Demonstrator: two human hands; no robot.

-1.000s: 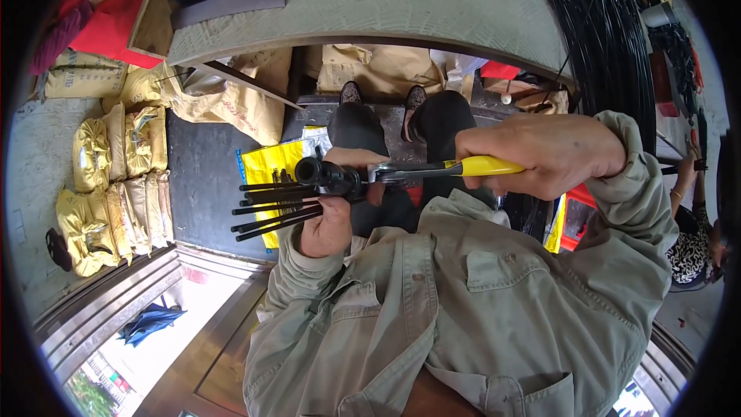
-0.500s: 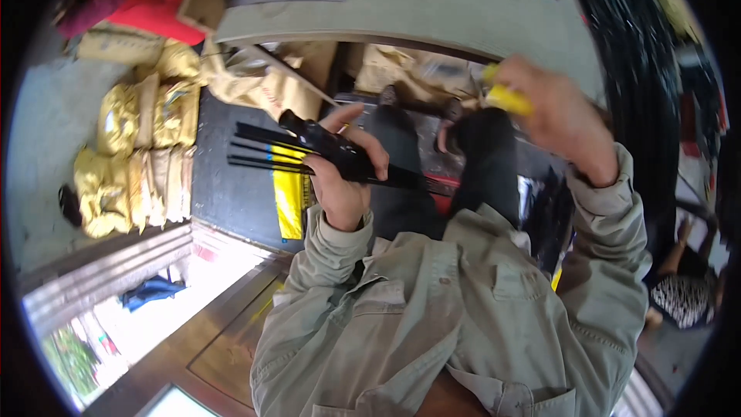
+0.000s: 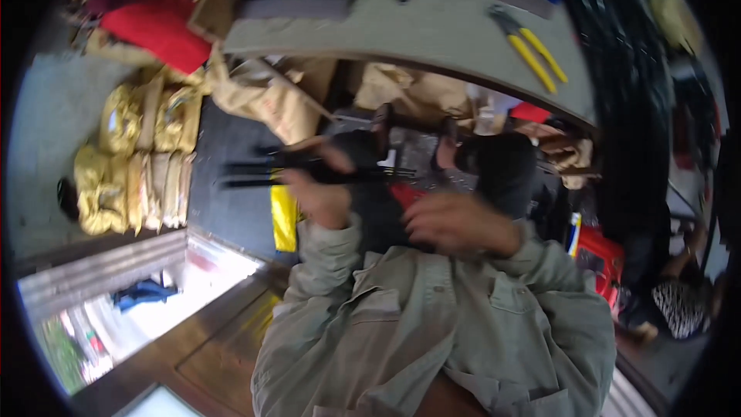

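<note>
My left hand is closed around a bundle of thin black rods, blurred by motion. The rods lie crosswise over my left thigh, their pale tips pointing right. A thicker black part seen near the hand is too smeared to name. Right of the rod tips, in front of my shirt, is my right hand; motion smears its fingers, and no tool shows in it. A pair of pliers with yellow handles lies on the grey workbench ahead of me.
Gold-wrapped packages are stacked at the left. A yellow packet lies by my left forearm. Brown paper sacks sit under the bench. Long black plastic-wrapped bundles stand at the right, with another person beyond.
My right hand has let go of the yellow-handled pliers, now on the bench, and come down and left toward the rods. My left hand keeps hold of the rods and has shifted slightly left.
</note>
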